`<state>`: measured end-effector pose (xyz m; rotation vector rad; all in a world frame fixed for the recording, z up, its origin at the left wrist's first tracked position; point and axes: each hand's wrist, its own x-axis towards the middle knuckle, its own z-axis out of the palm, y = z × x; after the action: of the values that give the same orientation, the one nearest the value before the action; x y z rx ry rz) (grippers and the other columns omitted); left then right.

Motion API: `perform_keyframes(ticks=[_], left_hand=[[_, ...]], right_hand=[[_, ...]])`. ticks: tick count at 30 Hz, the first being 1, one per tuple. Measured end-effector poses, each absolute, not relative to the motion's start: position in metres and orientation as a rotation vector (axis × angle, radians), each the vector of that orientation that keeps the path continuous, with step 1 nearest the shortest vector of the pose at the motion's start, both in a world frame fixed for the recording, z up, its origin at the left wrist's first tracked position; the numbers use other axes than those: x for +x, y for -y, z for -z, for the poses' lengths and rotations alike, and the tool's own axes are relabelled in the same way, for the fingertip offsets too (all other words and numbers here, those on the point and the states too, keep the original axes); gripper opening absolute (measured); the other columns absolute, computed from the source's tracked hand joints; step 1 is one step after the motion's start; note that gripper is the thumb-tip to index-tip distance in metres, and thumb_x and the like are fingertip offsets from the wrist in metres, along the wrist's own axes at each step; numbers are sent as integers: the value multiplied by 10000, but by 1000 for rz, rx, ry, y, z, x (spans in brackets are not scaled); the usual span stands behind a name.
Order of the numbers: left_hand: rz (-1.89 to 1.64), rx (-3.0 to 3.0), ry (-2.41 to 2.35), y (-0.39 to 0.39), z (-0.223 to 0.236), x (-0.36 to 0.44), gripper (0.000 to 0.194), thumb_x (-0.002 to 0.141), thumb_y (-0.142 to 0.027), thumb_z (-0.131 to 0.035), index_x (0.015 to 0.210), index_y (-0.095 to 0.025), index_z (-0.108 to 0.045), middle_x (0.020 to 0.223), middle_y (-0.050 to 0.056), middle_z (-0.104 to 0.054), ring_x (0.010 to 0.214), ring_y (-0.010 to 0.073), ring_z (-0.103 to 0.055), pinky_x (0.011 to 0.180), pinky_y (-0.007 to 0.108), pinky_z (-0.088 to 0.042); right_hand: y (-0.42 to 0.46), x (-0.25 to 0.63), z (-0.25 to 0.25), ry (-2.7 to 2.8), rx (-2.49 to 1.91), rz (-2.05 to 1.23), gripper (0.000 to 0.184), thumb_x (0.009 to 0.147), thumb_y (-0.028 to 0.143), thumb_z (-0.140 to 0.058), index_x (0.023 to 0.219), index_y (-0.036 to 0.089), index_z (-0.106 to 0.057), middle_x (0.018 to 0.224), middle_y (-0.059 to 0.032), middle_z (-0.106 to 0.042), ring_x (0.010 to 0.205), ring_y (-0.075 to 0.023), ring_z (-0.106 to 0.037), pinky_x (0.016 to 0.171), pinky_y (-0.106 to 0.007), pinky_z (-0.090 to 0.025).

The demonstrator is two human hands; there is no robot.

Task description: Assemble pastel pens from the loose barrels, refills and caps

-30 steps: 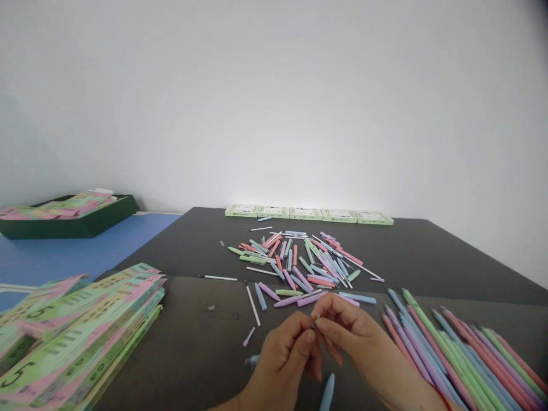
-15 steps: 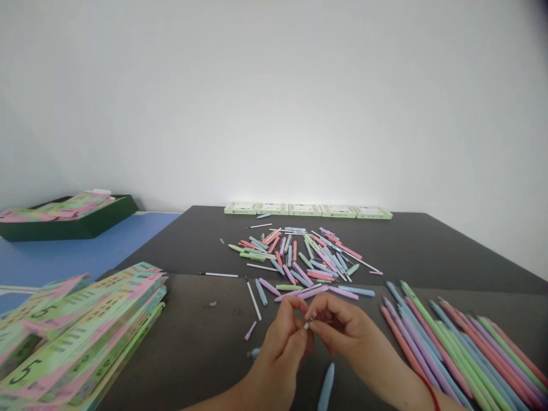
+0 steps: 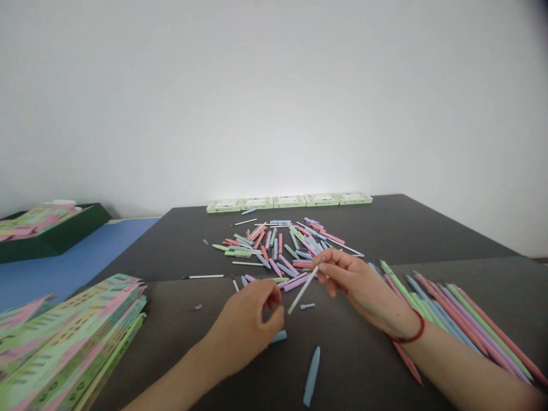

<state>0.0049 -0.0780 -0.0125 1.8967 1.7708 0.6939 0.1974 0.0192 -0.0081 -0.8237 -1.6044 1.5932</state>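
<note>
While R hand pinches a white refill betw. thumb & fingertips, ctr of frame, L hand, lower ctr, hangs half-curled w/ a gap by its thumb, nothing visible in it. Blue pen piece just beside it; blue barrel btm ctr; loose pen parts mid-frame; pens lower rt; pale-green boxes beyond, near wall.

Single head-worn view, facing forward and down, close over a dark table, pale wall beyond
</note>
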Motion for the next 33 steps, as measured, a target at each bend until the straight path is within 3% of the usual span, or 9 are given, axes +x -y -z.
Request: perform_keyframes(ticks=[3,6,11,19,28,33], left_hand=[[-245,2167,-1846,85,12,7,100,675,-179,-579,762,-194,-534,843,44,-591,810,237,-522,722,347,-378],[-99,2266,-1804,86,19,13,116,667,-92,-522,729,-190,-529,821,48,-608,808,235,-543,738,351,-395],[-535,2177,-1725,82,13,13,85,749,-133,-537,787,-208,-525,771,-3,-611,698,165,-559,640,263,-404],[-1114,2208,-1366,87,12,5,213,789,-78,-502,927,-237,-536,849,-14,-658,778,133,-621,716,224,-465],[-1246,2217,-1117,84,12,7,353,759,-26,-506,997,-286,-489,877,26,-671,786,177,-635,716,288,-513],[-1247,2178,-1138,89,14,6,347,765,-33,-516,988,-298,-504,890,39,-680,810,203,-637,725,323,-516]], right_hand=[[-26,203,4,1586,-795,-1611,152,839,308,-576,795,165,-604,616,49,-537,477,-69,-440,482,-213,-331],[-25,203,2,1564,-760,-1634,150,848,298,-572,790,162,-597,617,41,-553,481,-69,-456,490,-208,-342],[-16,203,-8,1502,-675,-1637,105,864,267,-563,837,168,-583,639,31,-572,512,-80,-486,503,-203,-377],[8,220,-40,1620,-552,-1364,60,912,208,-514,895,216,-571,679,38,-582,564,-86,-530,536,-197,-423],[37,220,-47,1909,-493,-1095,224,807,36,-523,877,248,-549,824,-14,-614,730,-154,-585,653,-270,-486],[41,224,-59,1867,-385,-1032,308,778,-11,-502,898,271,-535,812,-11,-629,698,-148,-596,616,-261,-509]])
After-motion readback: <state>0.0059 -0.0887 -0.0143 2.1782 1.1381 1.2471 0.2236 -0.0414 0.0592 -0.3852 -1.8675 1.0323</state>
